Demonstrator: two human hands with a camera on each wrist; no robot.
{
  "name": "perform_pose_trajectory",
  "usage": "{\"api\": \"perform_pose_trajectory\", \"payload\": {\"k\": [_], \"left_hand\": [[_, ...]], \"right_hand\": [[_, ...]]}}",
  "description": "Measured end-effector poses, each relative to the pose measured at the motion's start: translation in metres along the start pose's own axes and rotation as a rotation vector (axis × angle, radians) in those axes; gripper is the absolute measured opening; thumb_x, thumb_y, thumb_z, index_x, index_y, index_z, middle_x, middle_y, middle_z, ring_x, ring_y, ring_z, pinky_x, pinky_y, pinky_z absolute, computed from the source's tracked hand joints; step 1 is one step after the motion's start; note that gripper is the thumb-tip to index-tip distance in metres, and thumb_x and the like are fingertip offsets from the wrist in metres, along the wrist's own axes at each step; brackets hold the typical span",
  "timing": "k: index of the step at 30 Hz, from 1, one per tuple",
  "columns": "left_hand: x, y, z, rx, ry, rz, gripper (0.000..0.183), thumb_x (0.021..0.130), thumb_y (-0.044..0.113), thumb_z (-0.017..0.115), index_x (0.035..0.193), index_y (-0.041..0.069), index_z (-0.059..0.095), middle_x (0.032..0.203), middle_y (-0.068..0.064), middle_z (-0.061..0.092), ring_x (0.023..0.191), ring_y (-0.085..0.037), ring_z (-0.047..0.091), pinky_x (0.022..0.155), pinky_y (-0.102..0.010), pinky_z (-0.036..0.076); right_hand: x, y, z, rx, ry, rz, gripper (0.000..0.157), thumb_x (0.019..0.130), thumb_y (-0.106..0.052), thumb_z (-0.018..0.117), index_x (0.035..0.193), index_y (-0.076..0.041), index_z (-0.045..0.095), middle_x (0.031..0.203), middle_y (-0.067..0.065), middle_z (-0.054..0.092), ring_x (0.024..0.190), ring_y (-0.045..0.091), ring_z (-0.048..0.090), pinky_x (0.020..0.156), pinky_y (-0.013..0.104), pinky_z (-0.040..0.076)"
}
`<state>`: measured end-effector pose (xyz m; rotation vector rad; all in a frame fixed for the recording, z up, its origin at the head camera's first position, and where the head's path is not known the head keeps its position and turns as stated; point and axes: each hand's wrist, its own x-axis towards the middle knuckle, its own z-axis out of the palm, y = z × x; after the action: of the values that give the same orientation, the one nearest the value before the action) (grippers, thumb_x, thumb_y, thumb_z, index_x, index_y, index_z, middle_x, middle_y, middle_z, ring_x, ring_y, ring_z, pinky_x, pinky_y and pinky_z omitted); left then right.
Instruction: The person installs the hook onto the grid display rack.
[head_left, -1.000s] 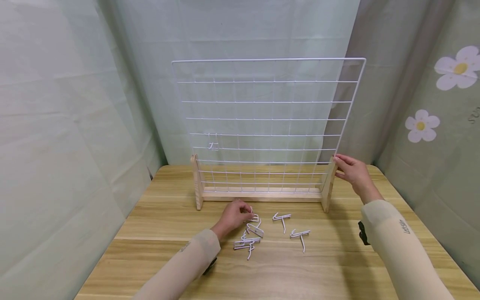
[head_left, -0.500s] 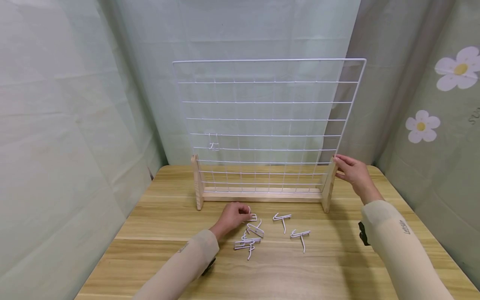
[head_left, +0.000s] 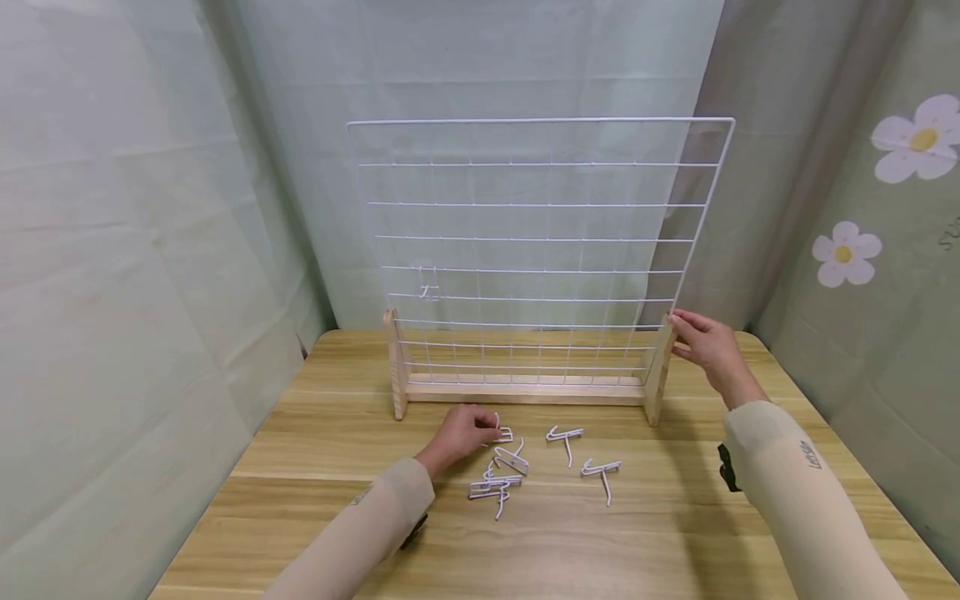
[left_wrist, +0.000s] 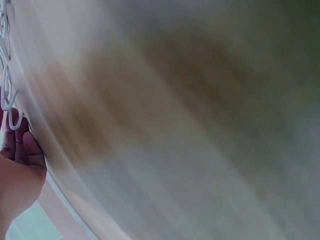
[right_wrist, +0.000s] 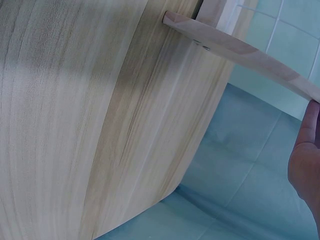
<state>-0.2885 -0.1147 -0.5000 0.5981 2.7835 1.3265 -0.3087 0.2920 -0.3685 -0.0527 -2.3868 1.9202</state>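
My left hand is low over the table in front of the grid rack, its fingertips pinching a white wire hook. In the left wrist view, the curved end of that hook shows by the fingers of the left hand. My right hand grips the top of the rack's right wooden upright with thumb and fingers. From the right wrist, part of the right hand appears against the upright's end. One hook hangs on the left of the white wire grid.
A small tangle of hooks lies just in front of the left hand. Two single hooks, one farther back and one nearer, rest to its right. The rack's wooden base spans the rear of the table. Curtains surround the table.
My left hand has shifted slightly left with the hook in its fingertips. The right hand stays at the upright, and the other hooks have not moved.
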Motion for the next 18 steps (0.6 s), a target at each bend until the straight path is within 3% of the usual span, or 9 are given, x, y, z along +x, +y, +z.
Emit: {"api": "perform_pose_trajectory", "payload": {"k": [5, 12, 18], "left_hand": [[0.0, -0.0002, -0.0007, 0.035, 0.02, 0.015, 0.006, 0.081, 0.01, 0.08, 0.079, 0.009, 0.074, 0.077, 0.005, 0.067, 0.075, -0.008, 0.057, 0.073, -0.028, 0.049], [-0.0025, 0.0002, -0.0044, 0.057, 0.063, -0.028, 0.009, 0.081, 0.013, 0.082, 0.078, 0.011, 0.073, 0.078, 0.005, 0.063, 0.076, -0.01, 0.054, 0.073, -0.031, 0.047], [-0.0038, -0.0003, -0.0062, 0.07, 0.064, -0.061, 0.012, 0.08, 0.016, 0.083, 0.076, 0.014, 0.072, 0.078, 0.005, 0.057, 0.076, -0.011, 0.05, 0.071, -0.03, 0.044]], "right_hand": [[0.0003, 0.0005, -0.0001, -0.012, 0.005, 0.002, 0.066, 0.101, -0.043, 0.053, 0.147, 0.002, 0.041, 0.128, 0.007, 0.053, 0.109, 0.01, 0.053, 0.092, 0.028, 0.048], [0.002, 0.0019, -0.0005, -0.016, 0.001, 0.008, 0.067, 0.1, -0.044, 0.052, 0.148, 0.001, 0.04, 0.133, 0.011, 0.051, 0.113, 0.013, 0.052, 0.095, 0.031, 0.046], [0.0016, 0.002, -0.0007, -0.011, -0.003, 0.005, 0.066, 0.101, -0.043, 0.053, 0.148, 0.002, 0.041, 0.126, 0.003, 0.054, 0.113, 0.013, 0.052, 0.094, 0.03, 0.047]]}}
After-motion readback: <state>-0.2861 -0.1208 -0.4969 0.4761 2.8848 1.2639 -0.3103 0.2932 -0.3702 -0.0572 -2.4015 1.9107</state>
